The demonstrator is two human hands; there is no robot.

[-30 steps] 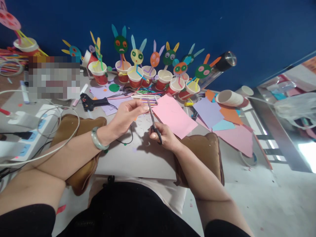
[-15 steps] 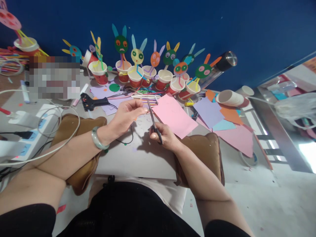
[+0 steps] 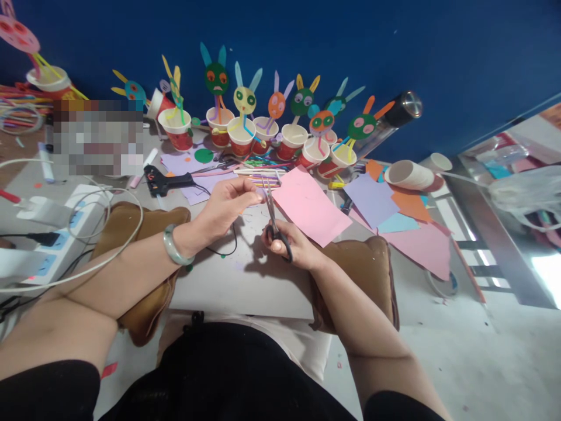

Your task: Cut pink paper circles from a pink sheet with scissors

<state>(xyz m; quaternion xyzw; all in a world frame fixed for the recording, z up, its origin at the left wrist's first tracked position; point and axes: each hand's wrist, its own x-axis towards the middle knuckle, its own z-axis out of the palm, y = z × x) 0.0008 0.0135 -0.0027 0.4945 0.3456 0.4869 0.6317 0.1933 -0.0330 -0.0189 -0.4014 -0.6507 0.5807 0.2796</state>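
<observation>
My right hand grips a pair of black-handled scissors over the table, with their blades pointing away from me and parted slightly. Close to the blade tips, my left hand is closed in a pinch, thumb against fingers. Whatever sits in that pinch is too small to make out. Just right of the scissors lies a sheet of pink paper. Behind my left hand rests a black glue gun on purple paper.
Paper cups with rabbit-faced figures line the blue wall. Coloured paper sheets and tipped white cups lie on the right. A power strip with loose cables is at the left. Brown cushions lie under my forearms.
The scissors' blades have parted, and the handles in my right hand have spread. My left hand keeps its pinch in nearly the same place.
</observation>
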